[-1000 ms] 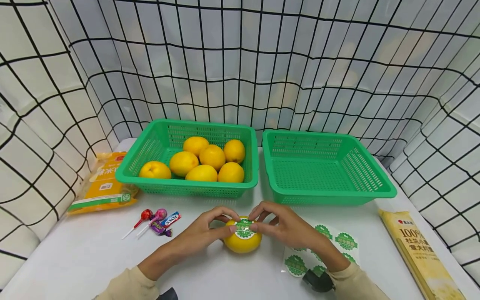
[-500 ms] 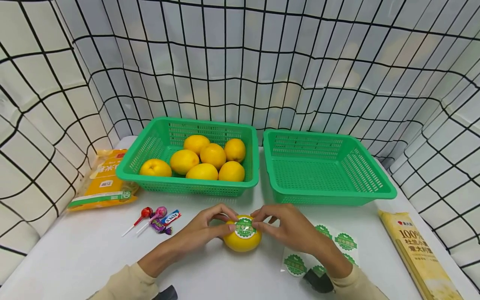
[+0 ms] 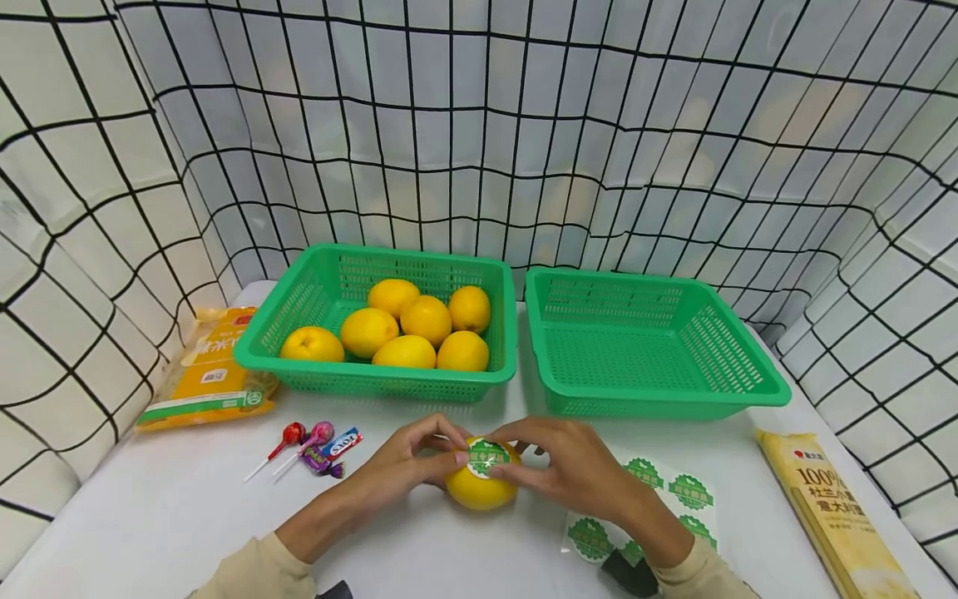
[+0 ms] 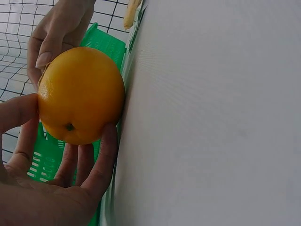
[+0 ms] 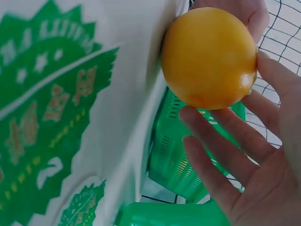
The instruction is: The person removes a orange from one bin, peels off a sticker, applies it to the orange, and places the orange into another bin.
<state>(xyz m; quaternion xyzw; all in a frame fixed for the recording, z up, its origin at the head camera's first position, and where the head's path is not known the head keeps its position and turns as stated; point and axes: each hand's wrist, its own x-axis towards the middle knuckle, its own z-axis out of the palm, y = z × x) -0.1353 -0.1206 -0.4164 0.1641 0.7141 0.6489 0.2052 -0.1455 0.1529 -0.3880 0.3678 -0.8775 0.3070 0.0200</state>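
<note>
From the head view, both hands are working on one yellow fruit sitting on the white desk near the middle of its front edge. The left hand is cupping the fruit's left side with curled fingers, steadying it. The right hand is curling over the fruit's right side, its fingertips pressing down a round green sticker on top. To do this well, I judge the fingers should be smoothing the sticker from its centre outward while the other hand is keeping the fruit from rolling. A sticker sheet is lying just right of the fruit, partly under the right forearm. Behind, a green basket is holding six yellow fruits, and an empty green basket is standing beside it toward the right. Lollipops and a yellow packet are lying near the left edge; another packet is lying at the right edge.

From the left wrist, the fruit is resting against the desk, with the left hand's fingers wrapping under it and the right hand gripping from the far side.

From the right wrist, the right hand's fingers are lying loosely curved round the fruit, beside the sticker sheet.
</note>
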